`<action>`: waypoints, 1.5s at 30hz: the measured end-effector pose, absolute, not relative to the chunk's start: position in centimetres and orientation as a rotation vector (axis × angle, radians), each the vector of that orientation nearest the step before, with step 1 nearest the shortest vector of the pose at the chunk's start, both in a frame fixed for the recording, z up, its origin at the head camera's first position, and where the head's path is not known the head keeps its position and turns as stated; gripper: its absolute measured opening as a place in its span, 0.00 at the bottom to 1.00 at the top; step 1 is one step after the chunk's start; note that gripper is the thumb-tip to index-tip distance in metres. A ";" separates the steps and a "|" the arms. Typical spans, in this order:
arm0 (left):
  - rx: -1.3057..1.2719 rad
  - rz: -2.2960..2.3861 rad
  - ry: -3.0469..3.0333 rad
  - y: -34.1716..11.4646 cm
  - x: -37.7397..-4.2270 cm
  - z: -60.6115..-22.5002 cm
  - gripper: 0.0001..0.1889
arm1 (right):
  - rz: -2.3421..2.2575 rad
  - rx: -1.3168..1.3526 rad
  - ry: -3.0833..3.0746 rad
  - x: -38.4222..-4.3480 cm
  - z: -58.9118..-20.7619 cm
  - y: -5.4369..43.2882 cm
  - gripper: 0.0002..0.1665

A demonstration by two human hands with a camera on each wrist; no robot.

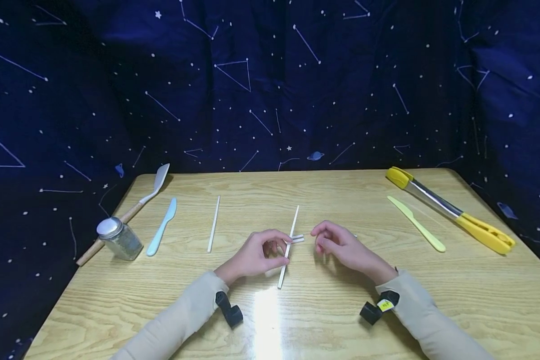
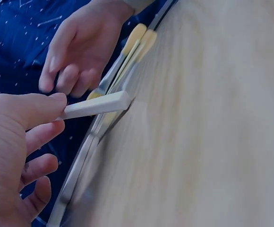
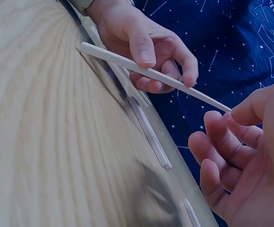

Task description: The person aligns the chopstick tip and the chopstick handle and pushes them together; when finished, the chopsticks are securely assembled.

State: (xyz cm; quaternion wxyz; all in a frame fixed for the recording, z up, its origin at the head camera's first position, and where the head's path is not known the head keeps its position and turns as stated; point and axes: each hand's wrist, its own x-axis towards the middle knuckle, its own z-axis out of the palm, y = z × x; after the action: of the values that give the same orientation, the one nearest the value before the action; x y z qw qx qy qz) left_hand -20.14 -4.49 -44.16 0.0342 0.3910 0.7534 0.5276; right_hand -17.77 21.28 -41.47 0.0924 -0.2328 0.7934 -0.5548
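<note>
My left hand [image 1: 262, 252] pinches a white, tapered chopstick [image 1: 295, 220] between thumb and fingers, its thick end toward me and its thin end pointing away. In the left wrist view the thick end of the chopstick [image 2: 108, 103] stands out past the thumb. To its right, my right hand [image 1: 342, 247] hovers over the table with loosely bent fingers and nothing held. In the right wrist view the chopstick's thin tip overlaps the right thumb [image 3: 250, 106], while the head view shows a gap. A short pale piece with a dark stripe [image 1: 299, 239] shows beside the left fingertips.
Another white chopstick [image 1: 213, 225] lies left of the hands. Further left are a blue knife [image 1: 162, 227], a spatula [image 1: 148, 196] and a glass shaker [image 1: 121, 240] with a metal lid. At right lie a yellow knife [image 1: 416, 223] and yellow-ended tongs [image 1: 450, 210]. Starry cloth [image 1: 270, 130] hangs behind.
</note>
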 end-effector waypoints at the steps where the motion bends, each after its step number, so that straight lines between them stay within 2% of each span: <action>1: 1.190 1.622 2.325 -4.7 -20.4 -44.1 0.21 | -1.649 -0.692 2.363 -17.8 -41.5 21.4 0.12; 16: 1.112 1.409 2.583 -8.0 -23.0 -43.4 0.20 | -1.601 -0.662 2.469 -18.8 -41.7 23.2 0.09; 24: 0.953 1.207 2.780 -9.4 -23.9 -43.7 0.17 | -1.594 -0.630 2.472 -18.8 -41.6 23.6 0.09; 31: 0.990 0.951 2.987 -10.3 -24.5 -43.7 0.13 | -1.580 -0.618 2.490 -18.9 -41.6 23.8 0.09; 45: 0.957 0.780 2.985 -11.4 -24.5 -43.1 0.15 | -1.538 -0.610 2.532 -19.1 -41.9 24.3 0.08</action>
State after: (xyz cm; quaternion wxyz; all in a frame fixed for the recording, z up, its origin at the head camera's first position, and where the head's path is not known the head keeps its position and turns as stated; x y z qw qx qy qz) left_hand -24.50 -11.45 -43.13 -0.0443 0.2959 0.9232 0.2413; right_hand -19.13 24.27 -41.86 0.0584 -0.2012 0.8357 -0.5076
